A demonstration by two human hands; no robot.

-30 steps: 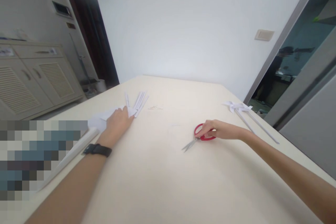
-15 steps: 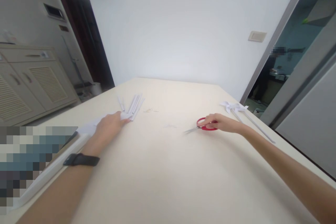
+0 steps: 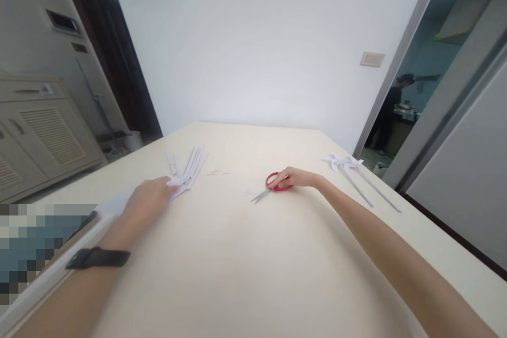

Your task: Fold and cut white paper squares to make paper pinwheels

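Note:
My right hand (image 3: 292,176) is closed around the red handles of a pair of scissors (image 3: 280,186), low over the middle of the table. Its blades point to the left and stand slightly apart. At the left, my left hand (image 3: 148,199) has its fingertips closed on a small piece of white paper (image 3: 175,181). Several white paper strips or sticks (image 3: 193,163) lie fanned out just beyond that hand. Faint paper scraps (image 3: 246,194) rest beside the scissor tips.
Two white paper pinwheels (image 3: 341,162) with long sticks lie near the table's right edge. Small thin bits (image 3: 217,172) lie mid-table. White sheets (image 3: 113,202) are under my left forearm. A wall stands behind the table (image 3: 237,269). Another person (image 3: 390,105) stands beyond the doorway.
My right hand has moved left with the scissors, nearer the paper scraps. My left hand has drawn slightly left and toward me with the paper. The view has shifted a little.

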